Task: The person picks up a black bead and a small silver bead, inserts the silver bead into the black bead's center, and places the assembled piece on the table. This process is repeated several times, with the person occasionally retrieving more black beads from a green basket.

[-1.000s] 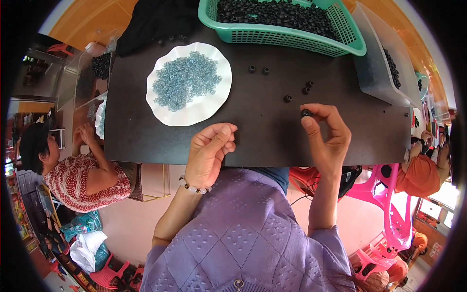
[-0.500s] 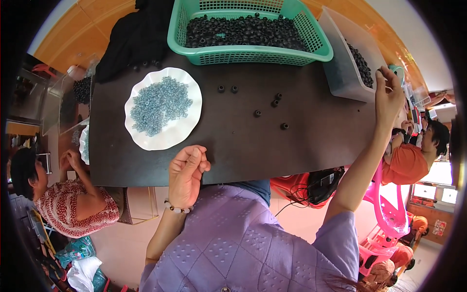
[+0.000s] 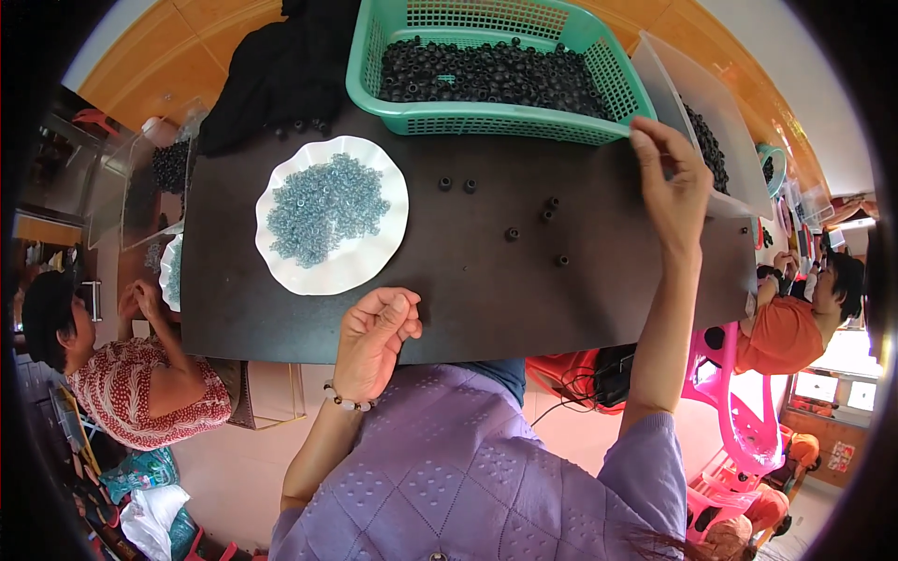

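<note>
My left hand (image 3: 382, 341) is over the table's near edge, its thumb and fingertips pinched together. Whatever may be in that pinch is too small to make out. Beyond it lies a white scalloped plate (image 3: 374, 257) with a heap of clear blue-grey small beads (image 3: 323, 210). My right hand (image 3: 675, 182) is raised by the right front corner of the green plastic basket (image 3: 505, 120), thumb and forefinger slightly apart, no bead visible between them. Black beads (image 3: 496, 75) fill the basket's floor. Several loose black beads (image 3: 513, 234) are scattered on the dark table (image 3: 449, 318).
A translucent bin (image 3: 739, 201) with black beads stands right of the basket. Black cloth (image 3: 257, 89) lies at the back left. One person (image 3: 140, 374) sits at left, another (image 3: 786, 318) at right near a pink chair (image 3: 739, 421). A black bag (image 3: 613, 369) is below the table edge.
My right hand has moved left from the translucent bin to the basket's corner, its fingers loosening. My left hand keeps its pinch. The whole view has shifted slightly.
</note>
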